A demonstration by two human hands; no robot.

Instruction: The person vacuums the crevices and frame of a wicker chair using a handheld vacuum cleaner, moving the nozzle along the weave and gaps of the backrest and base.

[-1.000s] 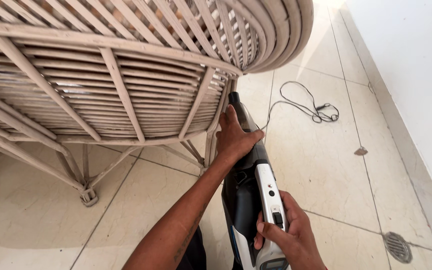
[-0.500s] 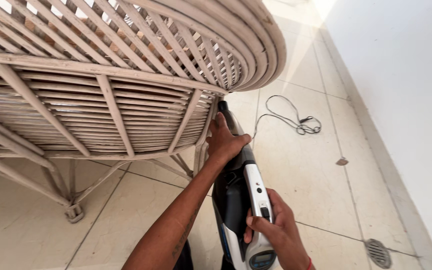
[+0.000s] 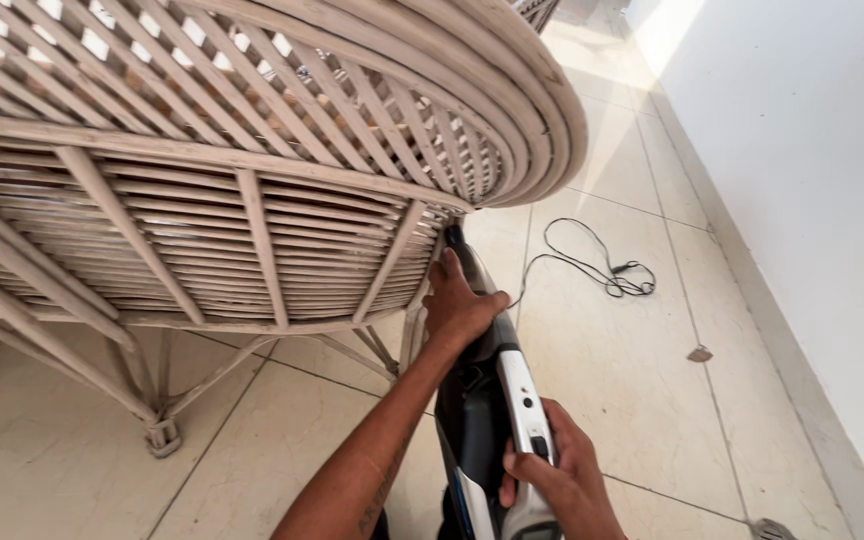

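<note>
Two bare hands grip one handheld vacuum cleaner (image 3: 497,400) beneath a big rattan chair (image 3: 252,170), and everything below is placed from that chair. Largest in view, the chair is a pale woven frame of round canes and flat slats, its curved rim bulging overhead and its legs standing on the cream tiled floor (image 3: 612,350), one bound foot low at its left side. Right of the chair, well apart from it, a white wall (image 3: 812,200) runs along the edge of the floor. The vacuum cleaner, black and dark blue with a white upper strip, lies along a line from the lower edge of view up to the chair's right corner, where its narrow black nozzle (image 3: 452,238) touches or nearly touches the cane upright under the rim; I cannot tell which. The left hand (image 3: 460,305) wraps the slim front part of the vacuum just below that corner, fingers curled over the body and thumb pressed along its right side. The right hand (image 3: 557,475), lower and farther from the chair, is clenched around the rear handle, thumb resting on the dark switch in the white strip. Out on the floor to the chair's right lies a loose black cord (image 3: 602,272) in a tangle, and farther right a small brown scrap (image 3: 699,353) near the wall.
</note>
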